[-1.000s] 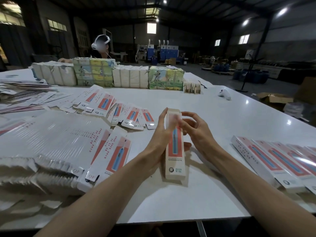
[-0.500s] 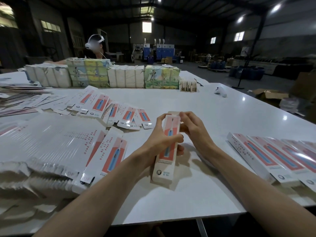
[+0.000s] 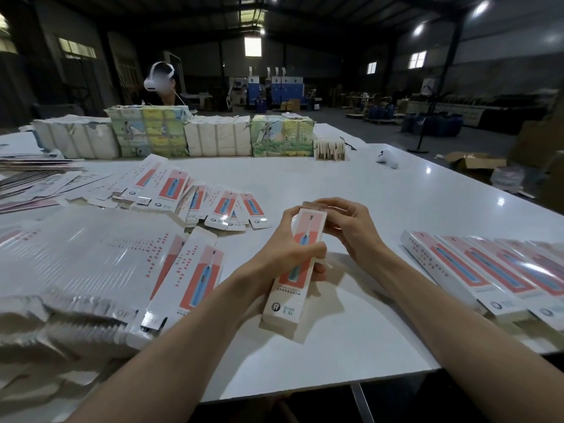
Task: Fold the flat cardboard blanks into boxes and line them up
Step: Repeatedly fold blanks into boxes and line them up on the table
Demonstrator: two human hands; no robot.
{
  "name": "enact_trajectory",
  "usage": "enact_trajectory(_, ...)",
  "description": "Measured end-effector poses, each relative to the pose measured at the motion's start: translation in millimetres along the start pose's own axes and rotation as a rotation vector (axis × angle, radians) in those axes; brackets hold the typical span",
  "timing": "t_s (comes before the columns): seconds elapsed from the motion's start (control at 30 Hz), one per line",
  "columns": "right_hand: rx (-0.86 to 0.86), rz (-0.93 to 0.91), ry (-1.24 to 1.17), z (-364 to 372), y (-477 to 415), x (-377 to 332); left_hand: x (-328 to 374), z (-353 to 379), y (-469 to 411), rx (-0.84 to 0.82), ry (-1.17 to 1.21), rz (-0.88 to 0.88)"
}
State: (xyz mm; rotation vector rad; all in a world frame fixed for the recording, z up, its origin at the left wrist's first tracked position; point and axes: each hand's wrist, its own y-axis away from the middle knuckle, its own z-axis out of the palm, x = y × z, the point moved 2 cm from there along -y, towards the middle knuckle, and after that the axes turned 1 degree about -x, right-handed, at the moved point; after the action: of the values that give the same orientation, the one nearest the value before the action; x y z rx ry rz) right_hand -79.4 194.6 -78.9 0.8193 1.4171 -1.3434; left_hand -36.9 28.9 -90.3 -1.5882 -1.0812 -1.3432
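A long white box with a coral panel and a blue toothbrush picture (image 3: 290, 297) is held over the white table (image 3: 381, 209), its near end low. My left hand (image 3: 287, 254) grips it around the middle. My right hand (image 3: 348, 227) curls its fingers over the box's far end, at the flap there. Flat blanks of the same print (image 3: 195, 273) lie fanned out to the left. A row of folded boxes (image 3: 476, 270) lies side by side at the right.
A big heap of flat blanks (image 3: 76, 270) fills the near left, with more blanks (image 3: 195, 199) spread behind it. Stacked packs (image 3: 213, 138) line the far edge, where another person with a headset (image 3: 161, 80) stands. A white controller (image 3: 387, 158) lies far right.
The box has swung from upright to slanting away from me. My left hand has wrapped round its middle, and my right hand has closed over its far end.
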Motion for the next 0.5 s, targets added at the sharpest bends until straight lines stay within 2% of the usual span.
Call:
enact_trajectory(0.1,-0.045,0.023,-0.052,3.1,2.3,-2.8,-1.1,-1.7,-1.1,0.023,-0.038,-0.001)
enact_trajectory(0.5,0.051,0.161,-0.169,-1.3,-1.1,-0.5,-6.9,-0.9,-4.1,0.013,-0.065,0.060)
